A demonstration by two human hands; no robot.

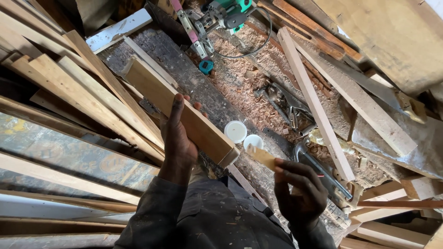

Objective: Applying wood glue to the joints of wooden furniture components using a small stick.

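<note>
My left hand (177,138) grips a thick squared wooden bar (173,103) from the side, holding it slanted with its cut end toward me. My right hand (299,189) pinches a small flat wooden stick (262,157), whose tip sits just off the bar's cut end (229,157). Below both, on the shaving-strewn bench, stand two small white round lids or cups (236,131), close together.
A stack of long planks (78,97) leans at the left. A green power tool (228,14) with a cord lies at the top. A long pale batten (316,106) crosses the bench. A hand saw (369,87) and a metal hand plane (281,99) rest among shavings.
</note>
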